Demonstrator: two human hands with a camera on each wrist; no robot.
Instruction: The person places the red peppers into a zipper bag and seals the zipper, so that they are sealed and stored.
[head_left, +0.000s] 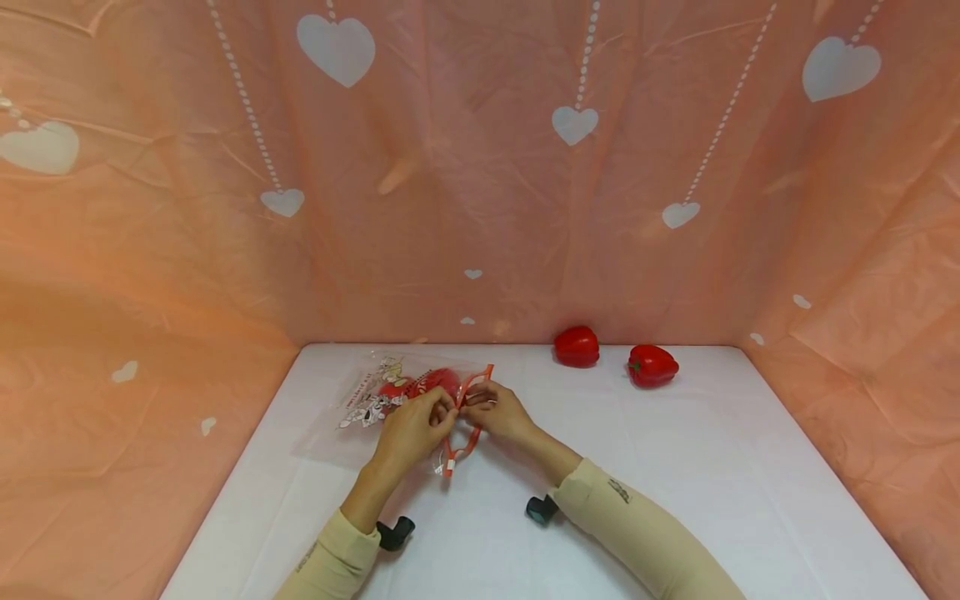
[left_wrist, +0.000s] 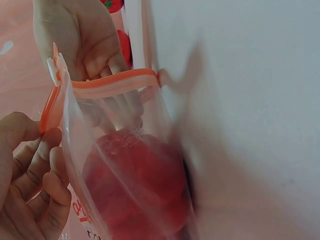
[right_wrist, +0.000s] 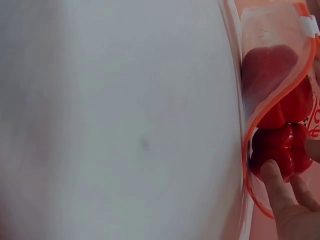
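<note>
A clear plastic zip bag [head_left: 330,437] with an orange zip edge [left_wrist: 120,77] and a white slider [right_wrist: 309,26] lies on the table, its mouth facing right. Inside are red bell peppers [left_wrist: 140,185], one of them a glossy pepper [right_wrist: 280,150] near the mouth. My left hand [head_left: 412,429] pinches the orange edge between thumb and fingers, as the left wrist view shows [left_wrist: 32,185]. My right hand [head_left: 502,410] reaches in through the mouth. Its fingers [right_wrist: 277,192] are extended and touch the pepper nearest the mouth. Part of that hand is cut off in the right wrist view.
Two more red bell peppers, a left one [head_left: 576,347] and a right one [head_left: 652,367], lie near the back edge of the white table [head_left: 675,467]. Orange cloth [head_left: 480,208] with white hearts hangs behind and at both sides.
</note>
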